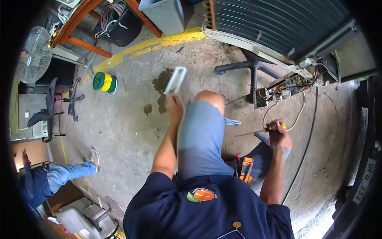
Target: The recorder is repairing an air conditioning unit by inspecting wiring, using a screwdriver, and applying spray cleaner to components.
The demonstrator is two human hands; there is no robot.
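My left hand (pixel 174 106) is closed on the lower end of a flat white rectangular piece (pixel 176 81) with a lighter outline, somewhat blurred, held out over the floor left of my knee. In my right hand (pixel 277 135) is a screwdriver with a yellow handle (pixel 283 125); its thin shaft points left. An orange multimeter (pixel 246 169) rests by my right thigh, with a red part beside it. Ahead on the right, exposed wiring and a circuit board (pixel 278 91) hang at the end of an air conditioner unit with a dark finned coil (pixel 274 24).
A wheeled chair base (pixel 254 65) sits under the unit. A cable (pixel 306 147) runs along the floor at right. A green-and-yellow spool (pixel 105 82), black bucket (pixel 119 30), grey bin (pixel 164 18), fan (pixel 36 53) and office chair (pixel 45 107) stand left. Another person's leg (pixel 71 172) extends at lower left.
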